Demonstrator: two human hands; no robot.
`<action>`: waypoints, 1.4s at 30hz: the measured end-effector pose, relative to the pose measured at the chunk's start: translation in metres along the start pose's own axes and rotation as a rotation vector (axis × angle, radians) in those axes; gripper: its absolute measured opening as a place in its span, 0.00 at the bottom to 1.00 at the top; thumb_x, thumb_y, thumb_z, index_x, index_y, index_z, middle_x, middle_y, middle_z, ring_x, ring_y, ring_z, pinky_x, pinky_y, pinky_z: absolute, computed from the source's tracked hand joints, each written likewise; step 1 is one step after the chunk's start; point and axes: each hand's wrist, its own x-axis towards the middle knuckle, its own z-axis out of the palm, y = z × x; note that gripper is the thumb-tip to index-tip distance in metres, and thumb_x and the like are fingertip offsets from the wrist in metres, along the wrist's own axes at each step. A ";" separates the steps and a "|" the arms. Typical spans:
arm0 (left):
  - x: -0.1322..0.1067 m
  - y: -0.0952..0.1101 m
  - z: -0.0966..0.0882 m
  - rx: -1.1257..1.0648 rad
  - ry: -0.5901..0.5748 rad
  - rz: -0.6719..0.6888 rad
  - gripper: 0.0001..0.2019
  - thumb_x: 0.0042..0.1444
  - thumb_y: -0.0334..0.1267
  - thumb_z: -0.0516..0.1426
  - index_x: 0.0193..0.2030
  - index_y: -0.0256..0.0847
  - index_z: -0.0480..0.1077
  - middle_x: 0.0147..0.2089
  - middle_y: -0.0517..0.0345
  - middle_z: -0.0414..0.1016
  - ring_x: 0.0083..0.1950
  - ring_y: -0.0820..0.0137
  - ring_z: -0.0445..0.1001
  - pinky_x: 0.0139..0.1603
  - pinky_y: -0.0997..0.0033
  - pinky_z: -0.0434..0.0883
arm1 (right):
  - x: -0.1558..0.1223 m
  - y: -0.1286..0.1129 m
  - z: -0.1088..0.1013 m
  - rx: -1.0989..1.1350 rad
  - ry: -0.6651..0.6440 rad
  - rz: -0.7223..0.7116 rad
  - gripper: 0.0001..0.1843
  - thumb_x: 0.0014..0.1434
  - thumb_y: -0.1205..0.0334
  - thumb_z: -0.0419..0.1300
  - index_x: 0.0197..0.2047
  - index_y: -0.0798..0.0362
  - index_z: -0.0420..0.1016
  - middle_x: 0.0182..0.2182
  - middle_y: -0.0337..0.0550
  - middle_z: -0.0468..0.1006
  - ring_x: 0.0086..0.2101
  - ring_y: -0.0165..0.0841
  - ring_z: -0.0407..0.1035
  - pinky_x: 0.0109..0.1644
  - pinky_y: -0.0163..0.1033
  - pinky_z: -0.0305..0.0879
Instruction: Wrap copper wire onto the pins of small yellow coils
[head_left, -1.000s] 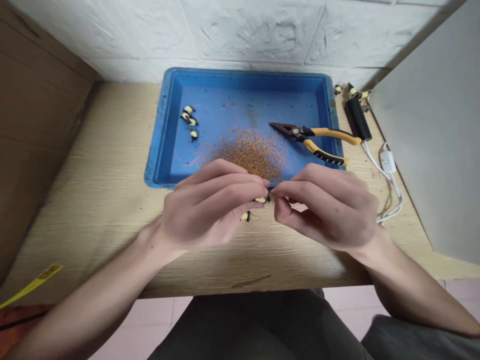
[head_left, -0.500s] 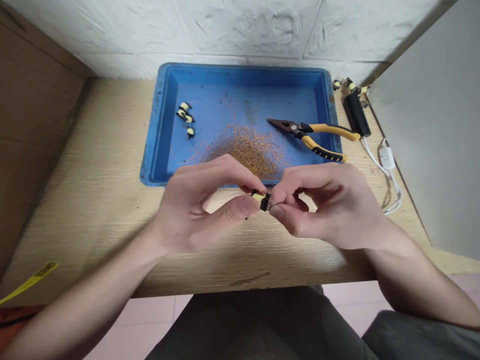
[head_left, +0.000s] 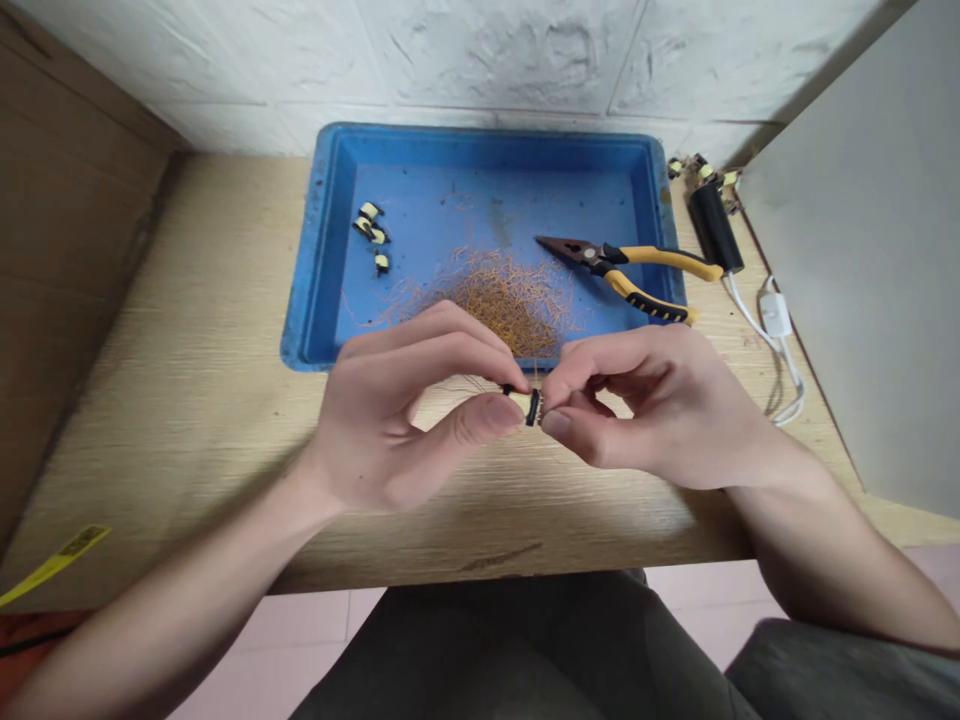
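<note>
A small transformer (head_left: 532, 407), a coil bobbin with yellow tape, black end flanges and metal pins, is between my hands above the front of the wooden table. My left hand (head_left: 420, 405) pinches its left part between thumb and forefinger; fine wires stick out there. At the pinned right end, the thumb and forefinger of my right hand (head_left: 645, 410) are pinched together, touching the pins; whether a wire lies between them is hidden. A thin wire rises from the transformer toward the blue tray (head_left: 296, 290). In it lies a heap of copper-coloured wire clippings (head_left: 510, 300).
Several similar transformers (head_left: 369, 225) lie in the tray's left part. Pliers (head_left: 600, 262) with yellow-black handles rest over its right rim. Right of it are a black cylinder (head_left: 715, 228), a white cable with a switch (head_left: 775, 315) and more transformers (head_left: 705, 170). A yellow tie (head_left: 60, 565) lies front left.
The transformer has turned slightly between my fingers, so its black flange now stands more upright. A thin wire now shows above it. Both hands stay nearly in place.
</note>
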 end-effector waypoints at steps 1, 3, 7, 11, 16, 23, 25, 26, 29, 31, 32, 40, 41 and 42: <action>0.000 0.000 0.000 -0.002 -0.001 0.005 0.03 0.66 0.37 0.65 0.41 0.42 0.79 0.36 0.56 0.82 0.37 0.69 0.80 0.39 0.68 0.77 | 0.000 0.000 0.000 -0.002 -0.002 -0.001 0.08 0.54 0.74 0.68 0.29 0.51 0.82 0.21 0.31 0.74 0.22 0.21 0.64 0.25 0.29 0.60; 0.000 -0.001 0.000 0.008 -0.001 -0.006 0.02 0.66 0.37 0.65 0.41 0.44 0.79 0.37 0.56 0.83 0.38 0.68 0.80 0.39 0.66 0.77 | -0.001 0.000 -0.001 -0.003 -0.013 -0.002 0.08 0.55 0.74 0.68 0.30 0.51 0.82 0.21 0.31 0.74 0.23 0.22 0.64 0.26 0.30 0.60; 0.000 -0.002 0.000 0.040 0.000 0.026 0.01 0.65 0.37 0.65 0.43 0.46 0.79 0.37 0.57 0.84 0.37 0.68 0.80 0.38 0.65 0.77 | -0.002 0.001 -0.003 -0.017 -0.037 0.006 0.08 0.55 0.74 0.69 0.31 0.50 0.83 0.22 0.31 0.73 0.24 0.23 0.63 0.26 0.32 0.59; -0.001 -0.001 0.001 0.068 -0.001 0.038 0.03 0.67 0.37 0.64 0.45 0.46 0.80 0.39 0.56 0.84 0.38 0.67 0.80 0.39 0.64 0.78 | -0.003 0.003 -0.003 -0.034 -0.045 0.002 0.07 0.55 0.73 0.69 0.32 0.51 0.82 0.23 0.32 0.72 0.25 0.24 0.63 0.27 0.32 0.59; -0.001 0.000 0.003 0.094 0.022 0.093 0.08 0.67 0.37 0.64 0.51 0.45 0.80 0.44 0.53 0.86 0.40 0.66 0.82 0.40 0.64 0.80 | -0.003 0.004 -0.002 0.015 -0.040 -0.028 0.08 0.54 0.74 0.68 0.31 0.51 0.80 0.22 0.31 0.69 0.24 0.24 0.61 0.26 0.33 0.58; 0.000 0.004 0.002 0.155 0.010 0.090 0.05 0.65 0.34 0.65 0.46 0.48 0.80 0.38 0.58 0.86 0.34 0.67 0.82 0.37 0.64 0.80 | 0.000 0.005 -0.004 0.017 -0.040 -0.080 0.06 0.56 0.72 0.68 0.31 0.51 0.81 0.22 0.33 0.72 0.23 0.25 0.63 0.26 0.34 0.59; 0.001 0.005 0.002 0.130 0.012 0.066 0.06 0.66 0.33 0.65 0.45 0.49 0.80 0.37 0.60 0.86 0.34 0.67 0.82 0.36 0.64 0.79 | 0.000 0.006 -0.005 0.012 -0.036 -0.097 0.06 0.56 0.72 0.69 0.32 0.51 0.82 0.23 0.33 0.74 0.24 0.25 0.64 0.26 0.34 0.60; 0.001 0.005 0.002 0.119 0.018 0.063 0.06 0.66 0.32 0.65 0.45 0.48 0.80 0.36 0.60 0.86 0.34 0.68 0.82 0.36 0.65 0.79 | 0.000 0.006 -0.005 0.006 -0.037 -0.099 0.05 0.57 0.71 0.69 0.32 0.51 0.82 0.23 0.34 0.74 0.25 0.25 0.64 0.27 0.34 0.60; 0.001 0.003 0.004 0.115 0.030 0.087 0.04 0.65 0.31 0.65 0.44 0.44 0.81 0.36 0.58 0.86 0.34 0.68 0.81 0.36 0.66 0.78 | 0.000 0.007 -0.005 -0.020 -0.047 -0.102 0.05 0.57 0.71 0.69 0.33 0.52 0.83 0.23 0.34 0.73 0.25 0.26 0.63 0.27 0.34 0.60; 0.000 0.001 0.005 0.147 0.042 0.114 0.05 0.65 0.31 0.65 0.44 0.46 0.81 0.36 0.59 0.86 0.34 0.68 0.81 0.36 0.65 0.79 | 0.000 0.007 -0.006 -0.034 -0.052 -0.101 0.05 0.56 0.72 0.69 0.33 0.52 0.83 0.23 0.33 0.73 0.25 0.25 0.63 0.26 0.34 0.60; -0.001 0.000 0.005 0.163 0.051 0.125 0.06 0.65 0.32 0.65 0.45 0.48 0.81 0.36 0.61 0.86 0.34 0.68 0.82 0.36 0.65 0.79 | 0.000 0.007 -0.005 -0.034 -0.052 -0.102 0.06 0.56 0.73 0.69 0.32 0.52 0.83 0.23 0.33 0.73 0.25 0.25 0.63 0.26 0.34 0.60; -0.005 -0.002 0.002 0.238 0.073 0.183 0.08 0.66 0.32 0.64 0.47 0.51 0.81 0.38 0.63 0.88 0.36 0.66 0.85 0.34 0.64 0.83 | 0.000 0.004 0.000 0.011 -0.034 -0.030 0.04 0.57 0.68 0.70 0.31 0.51 0.82 0.21 0.33 0.70 0.23 0.25 0.61 0.25 0.34 0.59; -0.006 -0.003 0.001 0.249 0.060 0.180 0.09 0.66 0.31 0.64 0.47 0.52 0.81 0.39 0.63 0.88 0.37 0.66 0.85 0.34 0.64 0.83 | 0.000 0.004 0.001 0.028 -0.034 -0.024 0.04 0.57 0.68 0.70 0.31 0.51 0.81 0.21 0.32 0.70 0.23 0.25 0.60 0.25 0.33 0.59; -0.006 -0.003 0.000 0.256 0.057 0.184 0.09 0.66 0.31 0.64 0.47 0.51 0.81 0.39 0.62 0.88 0.37 0.65 0.85 0.34 0.64 0.83 | 0.001 0.005 0.001 0.047 -0.036 -0.017 0.04 0.57 0.68 0.70 0.31 0.51 0.81 0.21 0.33 0.70 0.23 0.25 0.60 0.25 0.33 0.58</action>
